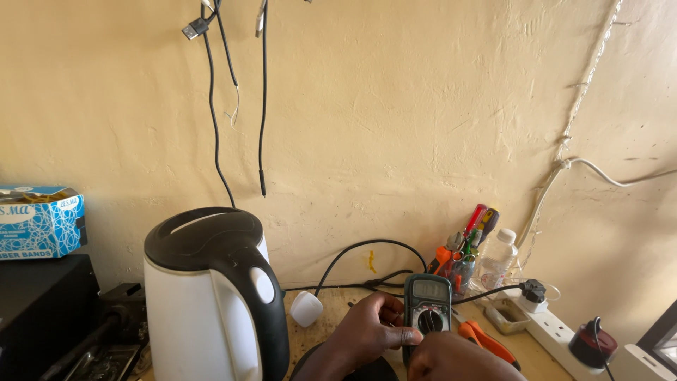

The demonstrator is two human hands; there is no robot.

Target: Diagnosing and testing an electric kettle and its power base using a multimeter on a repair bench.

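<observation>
A dark green digital multimeter (427,302) stands upright near the bottom middle of the head view. My left hand (370,329) wraps around its left side and holds it. My right hand (451,358) comes up from the bottom edge with its fingers at the round black dial on the meter's front. A white electric kettle (204,303) with a black lid and handle stands just to the left. Its white plug (306,308) lies on the wooden bench beside my left hand.
A cup of screwdrivers and pliers (465,250) and a small clear bottle (499,257) stand against the wall. A white power strip (564,328) runs along the right. Orange-handled pliers (486,341) lie by the meter. A blue box (39,222) sits on black equipment at left. Cables hang down the wall.
</observation>
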